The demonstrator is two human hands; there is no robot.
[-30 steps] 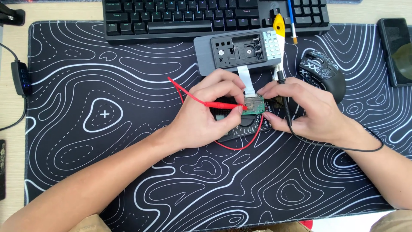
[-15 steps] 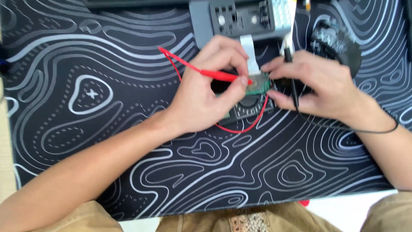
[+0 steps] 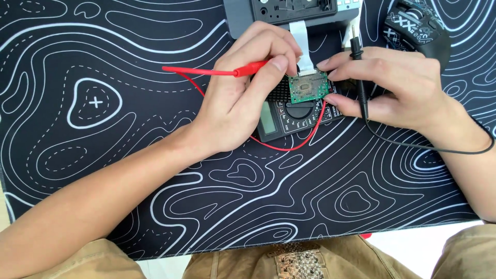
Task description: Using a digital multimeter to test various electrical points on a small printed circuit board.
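Note:
My left hand pinches a red test probe whose tip rests at the left edge of a small green circuit board. My right hand holds a black test probe upright between its fingers, and its fingertips steady the board's right side. A white ribbon cable runs from the board up to a grey device. Under the board lies a black multimeter with a round dial, partly hidden by both hands.
A black desk mat with white contour lines covers the desk. A black patterned mouse sits at the top right. A red lead and a black lead trail over the mat. My knees show at the bottom edge.
The view has dropped and closed in on the hands, so the keyboard and phone have left the frame. The multimeter's face now shows below the board. Both hands keep their probes at the board.

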